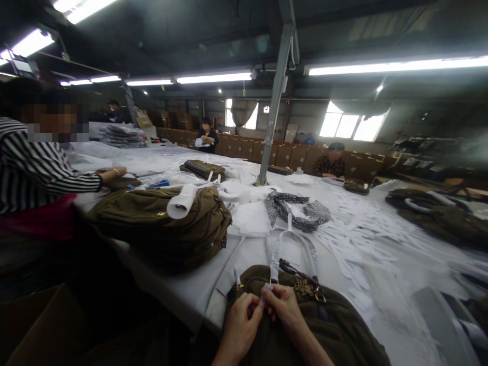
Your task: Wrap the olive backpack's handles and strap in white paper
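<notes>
An olive-green handbag (339,325) lies on the white table right before me. Its handles (275,259) are wrapped in white material and stand up from brass-coloured fittings. My left hand (244,315) and my right hand (282,302) meet above the bag, fingertips pinched. Between them is a small whitish, translucent strip (267,288), gripped by both; I cannot make out exactly what it is. A patterned charm (304,286) hangs near the right handle base, beside my right hand.
Left of the handbag, stacked olive bags (152,216) carry a white roll (181,202). Patterned cloth (297,208) and many white strips (351,229) cover the table (190,292). A metal post (275,101) rises beyond. A co-worker in striped sleeves (41,168) works at left; others are farther back.
</notes>
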`<state>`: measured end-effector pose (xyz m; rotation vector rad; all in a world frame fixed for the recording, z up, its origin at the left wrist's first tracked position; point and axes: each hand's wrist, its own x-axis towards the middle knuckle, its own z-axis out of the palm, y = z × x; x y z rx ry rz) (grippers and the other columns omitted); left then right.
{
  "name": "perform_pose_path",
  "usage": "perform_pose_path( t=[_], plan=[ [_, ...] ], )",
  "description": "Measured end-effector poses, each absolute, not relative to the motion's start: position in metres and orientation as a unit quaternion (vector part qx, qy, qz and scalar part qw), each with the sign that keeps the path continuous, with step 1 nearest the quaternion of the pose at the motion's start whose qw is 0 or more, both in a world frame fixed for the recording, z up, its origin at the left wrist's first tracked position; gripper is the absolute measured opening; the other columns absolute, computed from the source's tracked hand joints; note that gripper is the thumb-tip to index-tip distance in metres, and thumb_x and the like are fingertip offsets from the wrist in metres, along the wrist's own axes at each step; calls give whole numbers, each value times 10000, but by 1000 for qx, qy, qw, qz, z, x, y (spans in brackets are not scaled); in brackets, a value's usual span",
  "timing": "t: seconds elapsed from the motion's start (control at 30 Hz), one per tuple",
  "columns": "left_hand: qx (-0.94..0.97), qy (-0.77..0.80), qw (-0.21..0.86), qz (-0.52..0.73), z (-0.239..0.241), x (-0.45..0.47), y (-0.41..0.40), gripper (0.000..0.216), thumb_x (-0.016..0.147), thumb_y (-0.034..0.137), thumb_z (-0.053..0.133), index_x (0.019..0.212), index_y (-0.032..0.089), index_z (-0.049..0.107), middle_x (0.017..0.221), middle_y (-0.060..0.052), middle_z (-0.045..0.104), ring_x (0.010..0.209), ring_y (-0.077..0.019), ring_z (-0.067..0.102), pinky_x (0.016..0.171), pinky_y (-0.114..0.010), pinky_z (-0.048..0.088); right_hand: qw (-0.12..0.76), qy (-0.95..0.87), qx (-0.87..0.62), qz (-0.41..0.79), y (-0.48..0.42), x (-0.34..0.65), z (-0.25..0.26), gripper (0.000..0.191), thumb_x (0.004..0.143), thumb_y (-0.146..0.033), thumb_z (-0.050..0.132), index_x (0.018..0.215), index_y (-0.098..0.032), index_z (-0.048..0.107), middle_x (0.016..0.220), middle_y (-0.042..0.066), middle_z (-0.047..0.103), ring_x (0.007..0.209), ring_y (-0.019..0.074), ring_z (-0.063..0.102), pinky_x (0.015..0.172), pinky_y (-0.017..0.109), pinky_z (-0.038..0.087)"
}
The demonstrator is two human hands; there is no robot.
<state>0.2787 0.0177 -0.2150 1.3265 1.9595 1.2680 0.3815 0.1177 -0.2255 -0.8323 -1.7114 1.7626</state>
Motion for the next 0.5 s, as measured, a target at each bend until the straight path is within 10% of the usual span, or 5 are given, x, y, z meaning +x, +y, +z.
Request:
perform_pose_path(
  t=[0.5],
  plan=[
    [488, 740, 141, 440, -232, 283, 24, 234, 831, 319, 410, 683, 212, 556, 701, 0, 572, 706, -156, 545, 659, -262, 410, 307, -556, -426, 644, 128, 388, -224, 717, 683, -786, 358, 734, -118, 615, 491, 21, 567, 325, 84, 438, 301, 183, 306]
  ],
)
